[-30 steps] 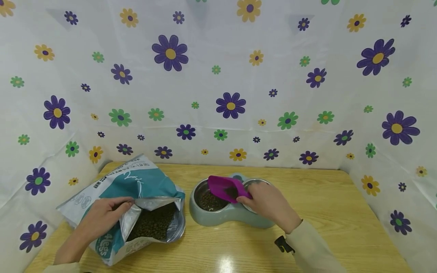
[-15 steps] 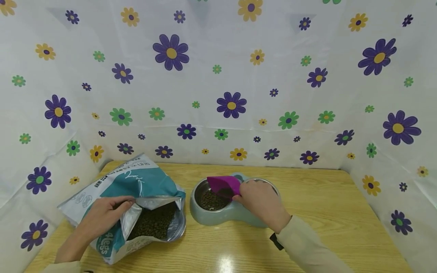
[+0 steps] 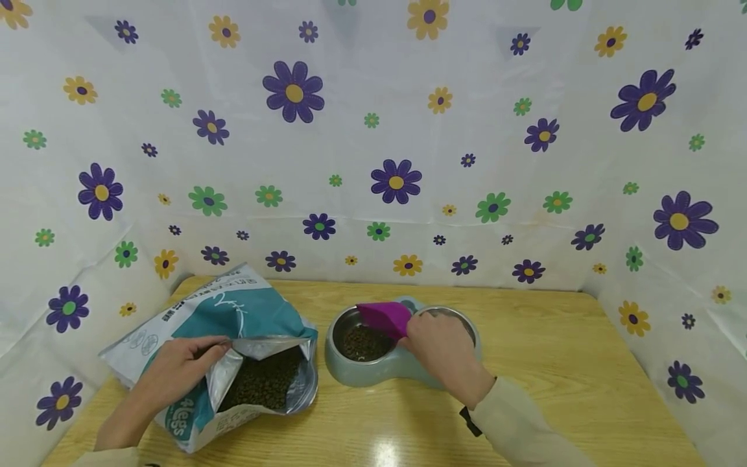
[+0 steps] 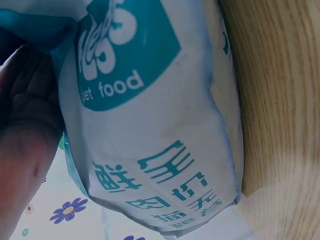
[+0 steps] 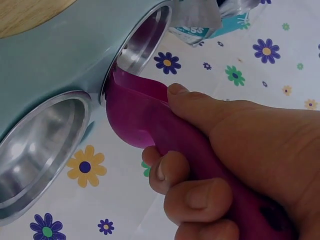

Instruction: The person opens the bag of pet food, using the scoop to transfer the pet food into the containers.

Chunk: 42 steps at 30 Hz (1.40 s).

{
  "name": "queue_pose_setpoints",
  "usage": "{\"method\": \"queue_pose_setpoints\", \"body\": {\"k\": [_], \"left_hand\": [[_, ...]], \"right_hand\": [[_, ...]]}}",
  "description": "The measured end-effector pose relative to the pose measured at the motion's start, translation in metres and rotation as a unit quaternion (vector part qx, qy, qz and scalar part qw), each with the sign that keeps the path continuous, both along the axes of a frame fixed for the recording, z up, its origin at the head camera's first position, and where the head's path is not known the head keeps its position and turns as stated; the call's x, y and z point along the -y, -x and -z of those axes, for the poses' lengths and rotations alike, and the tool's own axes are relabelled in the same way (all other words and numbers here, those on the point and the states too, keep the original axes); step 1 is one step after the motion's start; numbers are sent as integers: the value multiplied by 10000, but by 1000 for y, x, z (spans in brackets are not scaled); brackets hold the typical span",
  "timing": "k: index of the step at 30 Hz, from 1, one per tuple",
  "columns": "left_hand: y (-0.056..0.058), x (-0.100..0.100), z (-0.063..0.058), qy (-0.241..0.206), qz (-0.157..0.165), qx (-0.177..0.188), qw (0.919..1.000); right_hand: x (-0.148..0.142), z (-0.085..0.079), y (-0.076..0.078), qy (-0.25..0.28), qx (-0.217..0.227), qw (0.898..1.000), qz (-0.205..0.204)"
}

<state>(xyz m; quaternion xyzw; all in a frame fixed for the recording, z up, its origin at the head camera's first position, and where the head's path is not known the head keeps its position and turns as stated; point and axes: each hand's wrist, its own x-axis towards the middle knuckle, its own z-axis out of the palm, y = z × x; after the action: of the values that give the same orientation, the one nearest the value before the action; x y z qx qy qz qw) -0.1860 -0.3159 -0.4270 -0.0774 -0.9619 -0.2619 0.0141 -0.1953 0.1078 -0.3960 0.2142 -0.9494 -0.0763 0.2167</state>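
Note:
My left hand (image 3: pixel 169 371) pinches the rim of an open pet food bag (image 3: pixel 248 311), teal and white with a silver lining. Brown kibble (image 3: pixel 262 384) shows inside it. In the left wrist view the bag's printed panel (image 4: pixel 135 150) fills most of the picture. My right hand (image 3: pixel 446 353) grips a magenta scoop (image 3: pixel 386 318) by its handle, fingers wrapped round it. The scoop is tipped over the left steel bowl of a grey-blue double pet bowl (image 3: pixel 364 376). Some kibble (image 3: pixel 363 342) lies in that bowl; the right steel bowl (image 5: pixel 37 155) looks bare in the right wrist view.
Everything stands on a wooden table (image 3: pixel 548 363). A white flower-print sheet (image 3: pixel 467 130) rises behind it and along both sides. A black strap (image 3: pixel 469 421) hangs at the right wrist.
My right hand has shifted slightly left and rolled the scoop over, so the kibble seen in it a second ago is out of sight. My left hand and the bag have stayed put.

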Motion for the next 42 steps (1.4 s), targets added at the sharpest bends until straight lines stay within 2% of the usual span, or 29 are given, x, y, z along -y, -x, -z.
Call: {"method": "queue_pose_setpoints", "body": {"k": [4, 11, 14, 17, 19, 21, 22, 25, 27, 28, 32, 34, 36, 42], "left_hand": [[-1, 0, 1, 17, -4, 8, 10000], [-2, 2, 4, -48, 14, -10, 10000], [-2, 3, 5, -43, 0, 5, 10000], [-2, 3, 6, -27, -14, 8, 10000], [-2, 3, 5, -15, -24, -9, 10000], [-2, 3, 4, -8, -26, -24, 10000], [-2, 2, 4, -4, -29, -34, 10000], [-2, 2, 3, 4, -22, -28, 10000], [-2, 2, 3, -4, -17, -14, 10000], [-2, 2, 4, -17, -15, -5, 10000], [-3, 1, 3, -58, -3, 4, 10000], [-3, 0, 3, -62, 0, -8, 10000], [-2, -1, 2, -58, -1, -33, 10000], [-2, -2, 0, -80, 33, -40, 10000]], "right_hand": [[-1, 0, -3, 16, -116, 9998, 147], [-7, -3, -6, 177, 65, 9997, 171], [-12, -6, -8, 419, 351, 9985, 23], [-17, -9, -9, 865, 871, 9923, -161], [-21, -11, -8, 1215, 1417, 9818, -363], [-25, -13, -6, 1604, 2110, 9620, -654], [-27, -14, -4, 1778, 2469, 9491, -816], [-31, -14, -2, 2239, 3479, 9013, -1283], [-32, -13, -3, 2407, 3933, 8739, -1538], [-32, -13, -4, 2442, 4105, 8634, -1626], [-29, -12, -6, 2521, 4630, 8297, -1836], [-26, -12, -8, 2530, 4817, 8187, -1835], [-22, -12, -9, 2510, 4910, 8140, -1828], [-4, -4, -13, 2399, 4861, 8205, -1816]]}}
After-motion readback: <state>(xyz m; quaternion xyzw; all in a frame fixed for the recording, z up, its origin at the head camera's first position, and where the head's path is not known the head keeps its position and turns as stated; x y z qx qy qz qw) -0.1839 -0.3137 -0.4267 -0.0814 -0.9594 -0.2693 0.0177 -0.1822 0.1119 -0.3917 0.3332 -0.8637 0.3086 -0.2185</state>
